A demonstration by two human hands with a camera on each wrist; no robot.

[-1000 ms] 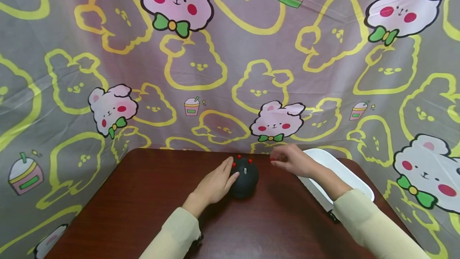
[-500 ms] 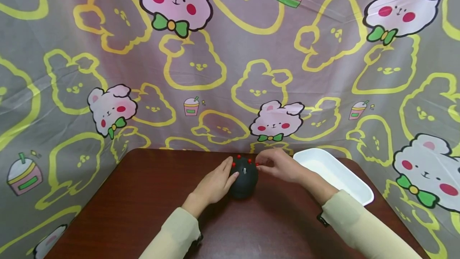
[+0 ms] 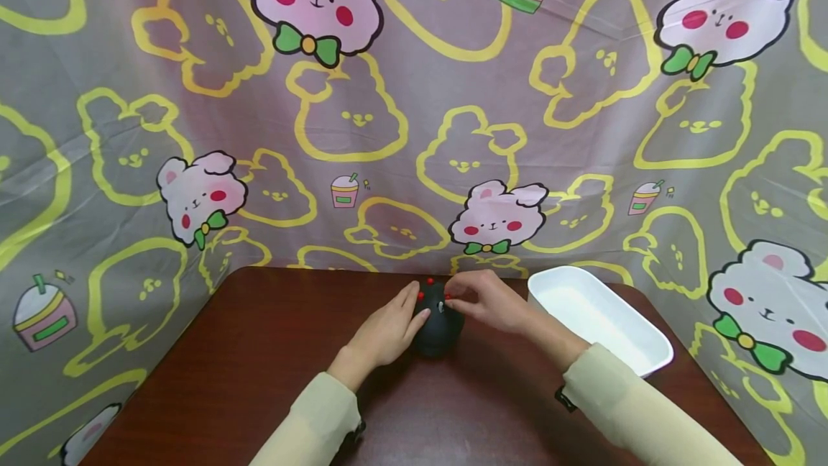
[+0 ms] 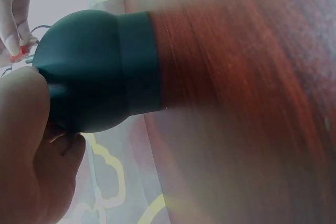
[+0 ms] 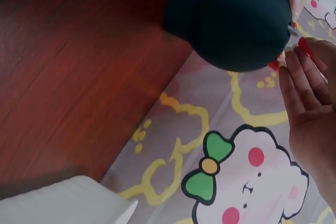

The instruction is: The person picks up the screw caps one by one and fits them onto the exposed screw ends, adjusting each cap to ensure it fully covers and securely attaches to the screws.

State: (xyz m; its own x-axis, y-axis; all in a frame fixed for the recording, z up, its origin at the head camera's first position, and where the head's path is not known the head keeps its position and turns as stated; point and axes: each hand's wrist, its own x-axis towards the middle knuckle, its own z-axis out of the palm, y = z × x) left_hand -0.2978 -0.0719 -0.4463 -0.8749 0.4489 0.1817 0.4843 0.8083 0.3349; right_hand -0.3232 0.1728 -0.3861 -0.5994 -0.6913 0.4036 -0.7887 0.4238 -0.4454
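Note:
A black ball-shaped object (image 3: 437,333) with a short cylindrical base (image 4: 140,61) stands on the table. A small metal stud (image 3: 442,305) sticks out of it. Small red balls (image 3: 421,296) sit on its upper part, one at its far top. Against its left side rests my left hand (image 3: 388,326), fingers extended, thumb on the near side. At its upper right my right hand (image 3: 491,300) pinches a small red ball (image 3: 448,297) between thumb and fingertips, close to the surface. Whether that ball touches the black object is hidden by my fingers.
A white tray (image 3: 656,359) stands to the right on the brown table (image 3: 272,351), just beyond my right forearm. A patterned cloth (image 3: 388,185) hangs behind the table and along its sides.
My right hand has come left from beside the white tray to the black object, bringing a red ball to its upper right. The left hand has stayed in place.

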